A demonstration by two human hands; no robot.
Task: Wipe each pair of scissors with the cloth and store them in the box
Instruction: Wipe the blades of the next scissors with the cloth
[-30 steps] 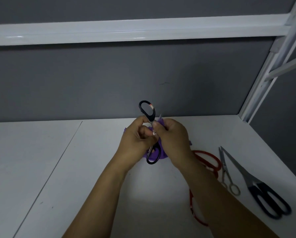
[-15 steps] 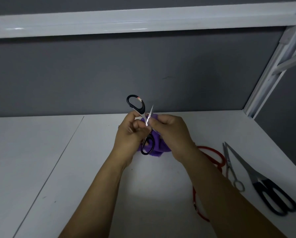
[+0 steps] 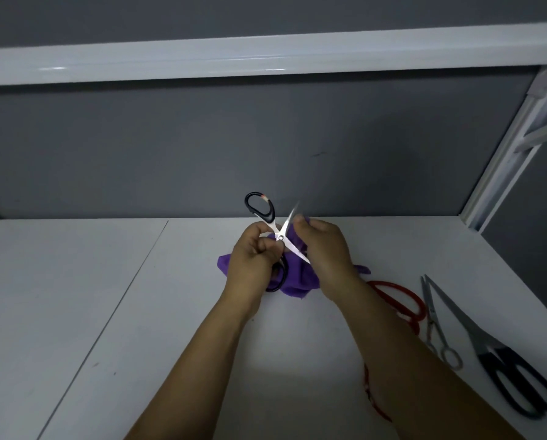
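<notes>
Two splayed blades, black-handled steel scissors (image 3: 280, 238), one tip upward.
Left hand (image 3: 253, 262) pinches pivot; right hand (image 3: 324, 249) grips purple cloth (image 3: 297, 279) behind.

Blk scissors (image 3: 280, 238) open, purple cloth (image 3: 297, 277) behind

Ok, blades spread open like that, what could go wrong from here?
1. The black-handled scissors are open and a bare blade runs close beside the right hand, past the purple cloth: a slip could cut.
2. The right forearm passes over the red-handled scissors and could nudge them.
</notes>
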